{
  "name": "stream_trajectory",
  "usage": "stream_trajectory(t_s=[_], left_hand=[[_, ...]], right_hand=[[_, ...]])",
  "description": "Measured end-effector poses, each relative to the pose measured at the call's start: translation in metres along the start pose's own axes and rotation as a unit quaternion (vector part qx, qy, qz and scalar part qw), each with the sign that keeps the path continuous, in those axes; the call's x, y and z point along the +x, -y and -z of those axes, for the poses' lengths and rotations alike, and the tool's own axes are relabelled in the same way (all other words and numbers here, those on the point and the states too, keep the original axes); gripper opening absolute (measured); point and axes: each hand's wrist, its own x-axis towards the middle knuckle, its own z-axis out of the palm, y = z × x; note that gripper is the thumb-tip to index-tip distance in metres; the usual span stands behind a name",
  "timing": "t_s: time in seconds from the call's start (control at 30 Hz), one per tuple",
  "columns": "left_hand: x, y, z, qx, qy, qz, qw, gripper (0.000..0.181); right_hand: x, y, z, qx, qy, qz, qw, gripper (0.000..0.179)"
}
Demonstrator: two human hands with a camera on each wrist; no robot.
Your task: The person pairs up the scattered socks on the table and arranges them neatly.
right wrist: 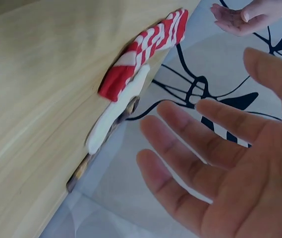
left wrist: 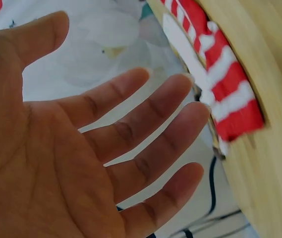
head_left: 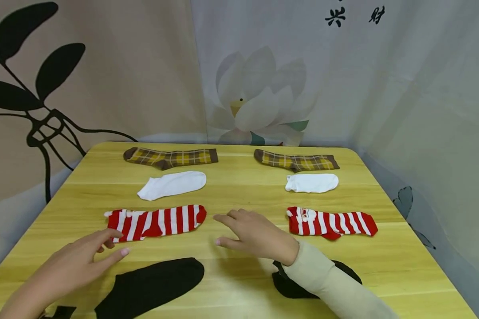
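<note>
My left hand [head_left: 77,263] is at the cuff end of the left red-and-white striped sock [head_left: 155,223], its fingertips overlapping that end in the head view. In the left wrist view its fingers are spread and the palm holds nothing. My right hand [head_left: 255,235] hovers over the middle of the table, just right of the same sock's toe, fingers loosely extended and nothing in them. The other striped sock [head_left: 331,222], with a Santa face, lies to the right. A black sock [head_left: 153,285] lies near my left hand; another black sock [head_left: 293,285] is partly hidden under my right sleeve.
Behind the striped socks lie two white socks, one left [head_left: 173,184] and one right [head_left: 313,182]. Two yellow-brown plaid socks, left [head_left: 175,158] and right [head_left: 299,161], lie along the back edge of the wooden table [head_left: 243,190]. A printed curtain [head_left: 143,66] hangs behind it.
</note>
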Motion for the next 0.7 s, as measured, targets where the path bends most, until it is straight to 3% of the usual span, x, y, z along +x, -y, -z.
stream_trajectory(t_s=[0.2, 0.4, 0.7], left_hand=[[-0.003, 0.018, -0.005, -0.005, 0.042, 0.029, 0.9987, 0.075], [-0.005, 0.029, -0.01, -0.027, 0.072, 0.037, 0.9964, 0.065], [-0.002, 0.037, -0.022, -0.085, 0.094, -0.005, 0.9919, 0.045]], right_hand=[[0.015, 0.011, -0.009, -0.01, 0.04, 0.006, 0.9992, 0.056], [0.026, 0.018, -0.018, -0.02, 0.075, 0.013, 0.9969, 0.056], [0.037, 0.029, -0.031, -0.032, 0.111, 0.017, 0.9932, 0.056]])
